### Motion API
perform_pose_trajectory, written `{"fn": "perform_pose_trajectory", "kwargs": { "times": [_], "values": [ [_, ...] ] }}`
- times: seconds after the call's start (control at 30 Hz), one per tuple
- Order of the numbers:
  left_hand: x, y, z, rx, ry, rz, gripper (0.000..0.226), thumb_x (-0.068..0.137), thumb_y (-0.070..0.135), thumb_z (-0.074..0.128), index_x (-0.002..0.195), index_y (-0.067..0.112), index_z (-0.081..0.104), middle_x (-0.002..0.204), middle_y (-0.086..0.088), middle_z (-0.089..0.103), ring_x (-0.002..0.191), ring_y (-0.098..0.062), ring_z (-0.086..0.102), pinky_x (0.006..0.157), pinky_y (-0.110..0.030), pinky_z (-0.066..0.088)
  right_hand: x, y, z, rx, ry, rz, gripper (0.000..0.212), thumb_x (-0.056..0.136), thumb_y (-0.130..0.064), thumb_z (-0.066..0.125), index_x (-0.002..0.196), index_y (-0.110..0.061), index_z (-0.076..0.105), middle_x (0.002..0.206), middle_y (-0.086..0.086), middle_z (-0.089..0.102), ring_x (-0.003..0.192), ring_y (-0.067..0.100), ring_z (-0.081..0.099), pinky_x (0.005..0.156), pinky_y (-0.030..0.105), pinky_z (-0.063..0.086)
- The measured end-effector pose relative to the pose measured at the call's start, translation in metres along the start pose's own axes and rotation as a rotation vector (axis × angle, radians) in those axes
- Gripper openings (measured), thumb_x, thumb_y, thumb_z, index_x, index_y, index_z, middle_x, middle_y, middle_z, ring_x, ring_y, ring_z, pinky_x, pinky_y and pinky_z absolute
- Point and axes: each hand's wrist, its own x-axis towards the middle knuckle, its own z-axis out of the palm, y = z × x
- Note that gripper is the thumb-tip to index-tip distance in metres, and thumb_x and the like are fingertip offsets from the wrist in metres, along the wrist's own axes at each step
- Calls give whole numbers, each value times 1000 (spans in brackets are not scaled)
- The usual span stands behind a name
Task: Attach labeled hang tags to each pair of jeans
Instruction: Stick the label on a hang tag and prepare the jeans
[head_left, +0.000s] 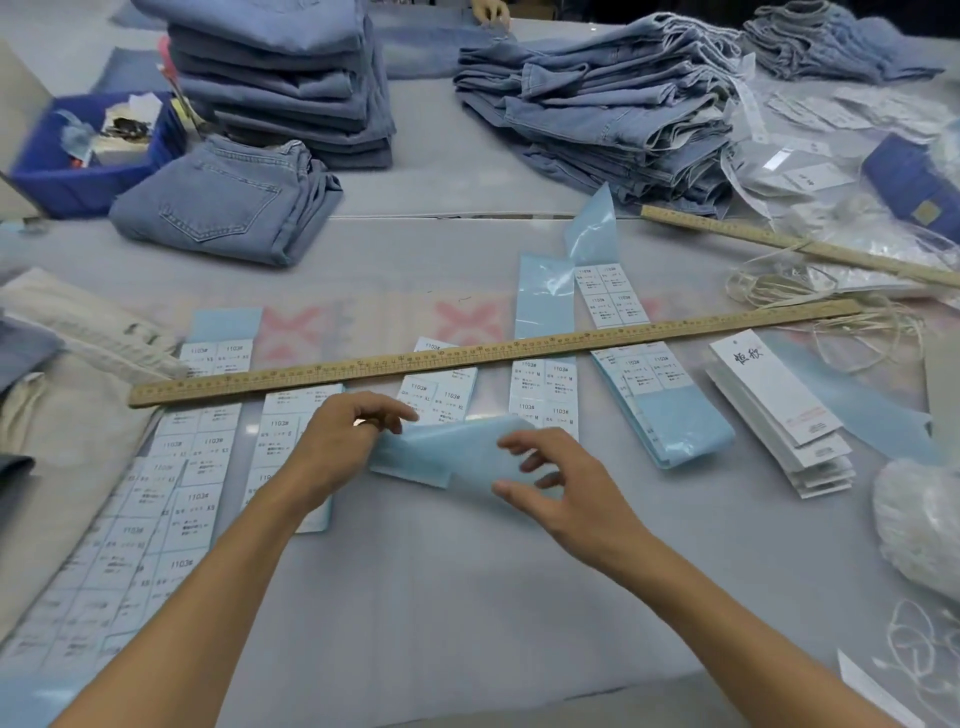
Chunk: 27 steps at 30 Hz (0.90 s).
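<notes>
Grey table (467, 597) is covered with work items. Folded jeans stacks (280, 78) are seen at the far side, one folded pair (223, 202) nearer. A long wooden ruler (467, 358) is laid across label sheets (192, 467). Hang tags (779, 410) are fanned at right. Blue backing strip (447, 452) is pinched by left hand (337, 441); right hand (550, 483) is held over it, fingers spread, loosely curled.

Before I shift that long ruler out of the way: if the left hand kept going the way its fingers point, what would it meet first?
The left hand points right and slightly away, so it would probably first slide onto the blue backing strip at its fingertips, not the long ruler.
</notes>
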Motion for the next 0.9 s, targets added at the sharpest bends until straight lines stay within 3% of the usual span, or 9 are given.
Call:
{"fn": "perform_pose_trajectory", "kwargs": {
  "times": [0.07, 0.2, 0.3, 0.4, 0.47, 0.53, 0.63, 0.73, 0.9],
  "values": [
    [1, 1, -1, 48, -20, 9, 63, 82, -18, 50, 73, 38, 79, 85, 10, 70, 85, -7, 62, 77, -22, 45, 3, -2, 16, -118, 54, -84, 46, 84, -39, 80, 125, -34, 61, 122, -15, 51, 106, 3, 50, 92, 19, 41],
    [-2, 4, -4, 101, -83, 34, 65, 69, -24, 42, 49, 31, 70, 93, 9, 66, 92, -3, 60, 83, -21, 41, 15, -6, 22, -409, 326, -178, 79, 74, -51, 82, 143, -32, 48, 145, -1, 36, 127, 20, 40, 106, 35, 33],
    [-6, 3, -4, 239, -186, 95, 62, 72, -22, 41, 51, 29, 69, 100, 17, 69, 101, -4, 60, 88, -22, 43, 22, -8, 12, -498, 181, -144, 99, 71, -55, 83, 153, -36, 32, 155, -1, 33, 140, 21, 34, 117, 40, 28],
    [-5, -2, -3, 388, -209, 173, 51, 84, -10, 52, 69, 35, 69, 102, 13, 71, 101, -15, 62, 88, -33, 49, 15, -13, 15, -309, -119, -28, 79, 75, -57, 77, 143, -50, 37, 134, -22, 44, 100, 0, 62, 93, 31, 52],
    [-5, -4, -1, 464, -124, 309, 37, 91, -4, 59, 88, 30, 74, 108, 7, 72, 102, -21, 64, 86, -37, 52, 3, -13, 21, -319, -188, 30, 65, 77, -62, 71, 134, -52, 43, 123, -27, 41, 84, -2, 62, 81, 25, 54],
    [-4, -7, 6, 544, -41, 506, 26, 93, 0, 67, 106, 20, 76, 120, 0, 71, 108, -29, 65, 87, -40, 54, -11, -9, 27, -411, -212, 73, 62, 73, -75, 57, 129, -49, 47, 114, -27, 51, 85, -3, 60, 78, 22, 52],
    [3, -15, 19, 608, -78, 552, 34, 93, 9, 71, 126, 20, 71, 142, -8, 60, 128, -32, 56, 101, -43, 50, -26, -11, 42, -158, -180, 299, 68, 66, -84, 56, 122, -46, 50, 91, -23, 68, 82, -4, 61, 78, 23, 50],
    [7, -22, 24, 581, -139, 445, 38, 97, 23, 68, 135, 27, 65, 152, -4, 49, 140, -27, 42, 113, -40, 39, -20, -10, 53, -181, -139, 351, 53, 75, -69, 71, 115, -37, 60, 90, -15, 66, 85, 1, 59, 77, 23, 48],
    [4, -24, 26, 574, -119, 392, 41, 99, 27, 63, 140, 30, 60, 156, 1, 44, 143, -23, 38, 112, -39, 39, -19, -15, 63, -200, -139, 161, 19, 83, -35, 78, 94, -30, 64, 111, -17, 58, 107, 6, 51, 89, 7, 36]
  ]
}}
